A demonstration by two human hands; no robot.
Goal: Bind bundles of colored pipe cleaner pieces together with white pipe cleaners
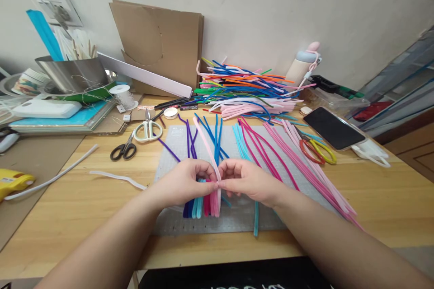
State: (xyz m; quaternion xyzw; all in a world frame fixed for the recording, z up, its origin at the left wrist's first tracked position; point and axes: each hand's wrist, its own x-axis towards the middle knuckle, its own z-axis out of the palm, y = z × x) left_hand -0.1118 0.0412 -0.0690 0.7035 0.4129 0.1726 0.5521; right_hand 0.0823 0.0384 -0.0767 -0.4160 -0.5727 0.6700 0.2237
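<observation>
A pale pink pipe cleaner (207, 141) rises between my two hands, its lower end bent beside a row of folded pipe cleaners (197, 207) in purple, blue, light blue and pink. My left hand (190, 183) pinches it at the fold with thumb and fingertips. From the other side my right hand (247, 180) grips the same piece, the thumbs nearly meeting. Beneath lies a grey cutting mat (233, 226). Purple pipe cleaners (189, 142) and blue ones (217, 137) stretch behind my hands. Magenta strands (259, 146) and pink strands (298, 167) fan out to the right.
Black-handled scissors (124, 150) and white-handled scissors (148, 130) lie left of the mat. Pliers (318, 151) and a phone (334, 127) rest at right. A heap of pipe cleaners (251, 88) sits by the wall. A yellow glue gun (15, 181) is far left.
</observation>
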